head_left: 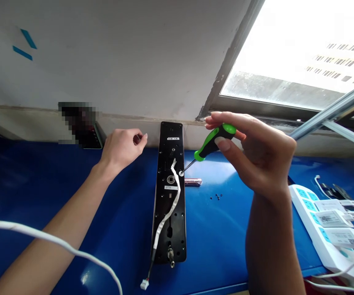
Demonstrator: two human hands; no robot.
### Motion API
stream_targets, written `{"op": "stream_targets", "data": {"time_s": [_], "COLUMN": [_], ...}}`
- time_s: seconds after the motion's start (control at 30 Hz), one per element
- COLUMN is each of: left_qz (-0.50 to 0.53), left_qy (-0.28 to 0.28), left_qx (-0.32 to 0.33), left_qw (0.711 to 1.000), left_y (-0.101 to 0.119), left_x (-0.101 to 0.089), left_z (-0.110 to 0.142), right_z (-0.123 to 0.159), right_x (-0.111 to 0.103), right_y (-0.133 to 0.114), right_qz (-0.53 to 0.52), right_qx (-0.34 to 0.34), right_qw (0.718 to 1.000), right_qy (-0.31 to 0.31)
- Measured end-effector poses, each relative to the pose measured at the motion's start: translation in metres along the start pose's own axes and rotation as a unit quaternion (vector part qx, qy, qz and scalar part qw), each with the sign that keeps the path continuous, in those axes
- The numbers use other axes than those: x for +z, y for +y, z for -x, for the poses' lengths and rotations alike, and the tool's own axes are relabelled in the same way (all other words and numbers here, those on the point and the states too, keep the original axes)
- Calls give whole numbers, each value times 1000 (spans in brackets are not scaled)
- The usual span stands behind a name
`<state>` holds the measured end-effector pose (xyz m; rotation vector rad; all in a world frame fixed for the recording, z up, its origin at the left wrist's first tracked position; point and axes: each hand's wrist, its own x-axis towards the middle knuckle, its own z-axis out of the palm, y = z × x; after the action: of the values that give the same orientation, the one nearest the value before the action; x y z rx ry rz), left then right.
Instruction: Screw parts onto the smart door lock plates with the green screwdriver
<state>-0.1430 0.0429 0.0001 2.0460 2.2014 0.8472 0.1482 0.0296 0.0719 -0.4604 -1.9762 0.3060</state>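
I am in what looks like a workshop: a blue bench (pixel 220 241) against a marked wall (pixel 134 61), a screwdriver (pixel 211 142), tiny loose screws (pixel 218 198), a black panel (pixel 162 205) with its cable (pixel 178 188) trailing, and a power strip (pixel 326 234) crowded with plugs (pixel 330 218) near a window (pixel 287 61).

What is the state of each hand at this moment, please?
Left hand: curled, nearly closed; whether it holds something small cannot be told.
Right hand: holding the green and black screwdriver by its handle.

from afar i see blue strips (pixel 28 39) at upper left, a bright window (pixel 287 49) at upper right, a white power strip (pixel 321 246) with plugs (pixel 330 218) at lower right.
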Motion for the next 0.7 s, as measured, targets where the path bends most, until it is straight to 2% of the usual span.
{"op": "stream_targets", "data": {"time_s": [0.03, 0.1, 0.2, 0.27, 0.33, 0.43, 0.47, 0.63, 0.7], "left_qz": [10, 44, 86, 95, 97, 96, 95, 90, 84], "left_qy": [22, 18, -50, -106, -149, -183, -191, -224, -234], "left_qx": [20, 70, 172, 222, 238, 243, 248, 272, 276], "left_qw": [999, 996, 980, 965, 955, 948, 945, 931, 928], "left_y": [7, 19, 32, 36, 40, 44, 45, 49, 50], "left_x": [-1, -4, -7, -8, -10, -12, -13, -14, -13], "left_z": [3, 8, 15, 18, 22, 27, 28, 32, 33], "right_z": [0, -1, -2, -3, -2, -1, -1, 0, -1], "right_x": [1, 2, 3, 2, 0, -2, -1, 2, 3], "right_y": [0, 2, 4, 4, 1, -1, -1, 3, 2], "right_qz": [-3, 5, 50, 47, 5, -34, -35, 9, 16], "right_qx": [0, -13, -46, -43, -21, 9, 9, -42, -40], "right_qw": [1000, 1000, 997, 997, 1000, 998, 998, 999, 999], "right_qy": [3, 14, 35, 40, 15, -49, -53, 30, 29]}}
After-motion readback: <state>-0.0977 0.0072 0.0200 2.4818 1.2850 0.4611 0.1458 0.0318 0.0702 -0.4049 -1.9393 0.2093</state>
